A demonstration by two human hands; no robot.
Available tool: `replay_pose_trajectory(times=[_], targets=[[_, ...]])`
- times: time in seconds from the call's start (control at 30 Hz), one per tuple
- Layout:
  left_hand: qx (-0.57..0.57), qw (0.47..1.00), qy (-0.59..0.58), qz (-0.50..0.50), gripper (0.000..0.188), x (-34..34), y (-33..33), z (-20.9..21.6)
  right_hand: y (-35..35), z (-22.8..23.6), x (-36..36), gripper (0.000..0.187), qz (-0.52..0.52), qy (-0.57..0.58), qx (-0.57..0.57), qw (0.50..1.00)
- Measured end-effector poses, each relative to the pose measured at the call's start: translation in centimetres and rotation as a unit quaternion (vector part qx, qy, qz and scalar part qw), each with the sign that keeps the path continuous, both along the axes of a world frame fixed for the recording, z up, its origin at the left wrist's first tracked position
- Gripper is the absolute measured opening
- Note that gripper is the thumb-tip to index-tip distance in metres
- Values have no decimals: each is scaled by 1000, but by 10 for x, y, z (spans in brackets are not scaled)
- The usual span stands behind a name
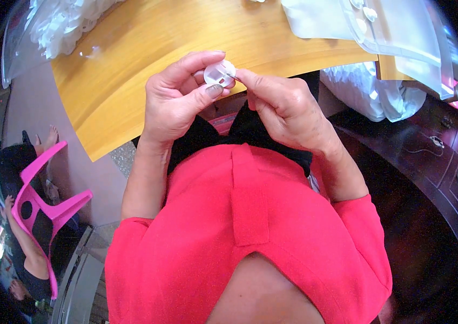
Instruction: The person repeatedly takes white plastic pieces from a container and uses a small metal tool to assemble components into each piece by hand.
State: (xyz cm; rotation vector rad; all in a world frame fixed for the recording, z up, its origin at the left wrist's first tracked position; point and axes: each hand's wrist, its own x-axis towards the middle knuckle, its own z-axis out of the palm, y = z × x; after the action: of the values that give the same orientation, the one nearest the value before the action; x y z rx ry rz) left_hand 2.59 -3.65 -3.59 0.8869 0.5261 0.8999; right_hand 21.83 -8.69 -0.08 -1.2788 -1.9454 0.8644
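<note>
Between the thumb and fingers of my left hand (177, 97) is a small round white plastic part (215, 74) with cut-out openings in its face. It is held tilted, above the near edge of the wooden table (180, 29). My right hand (285, 105) comes in from the right with its fingers closed, the index fingertip at the right rim of the part. A thin dark tip shows by that fingertip; whether it is a tool my right hand grips, I cannot make out.
A clear bin of white plastic pieces (64, 24) stands at the table's far left. Translucent trays (396, 32) overhang the right edge, above a white plastic bag (356, 89). A pink plastic stool (59, 208) and another person (34, 259) are at the left.
</note>
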Motion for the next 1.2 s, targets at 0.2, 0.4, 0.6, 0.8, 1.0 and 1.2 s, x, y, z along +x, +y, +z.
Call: replay_pose_trajectory(times=[0.2, 0.4, 0.6, 0.8, 1.0, 1.2], targets=[[-21, 999, -31, -1, 41, 0, 0, 0, 1, 1, 3, 50, 4, -10, 2, 1000], [5, 1000, 2, 15, 40, 3, -2, 1, 0, 0, 3, 50, 16, -36, 11, 999], [-2, 1000, 4, 5, 38, 1, -1, 1, 2, 2, 2, 48, 9, 7, 0, 1000], [32, 999, 23, 12, 37, 2, -2, -1, 2, 8, -3, 36, -25, 47, -85, 995], [6, 1000, 27, 8, 34, 3, -3, 2, -1, 7, -4, 30, -57, 50, -136, 988], [-29, 999, 1, 31, 33, 4, 0, 0, -4, 7, -7, 35, -77, -19, -56, 995]])
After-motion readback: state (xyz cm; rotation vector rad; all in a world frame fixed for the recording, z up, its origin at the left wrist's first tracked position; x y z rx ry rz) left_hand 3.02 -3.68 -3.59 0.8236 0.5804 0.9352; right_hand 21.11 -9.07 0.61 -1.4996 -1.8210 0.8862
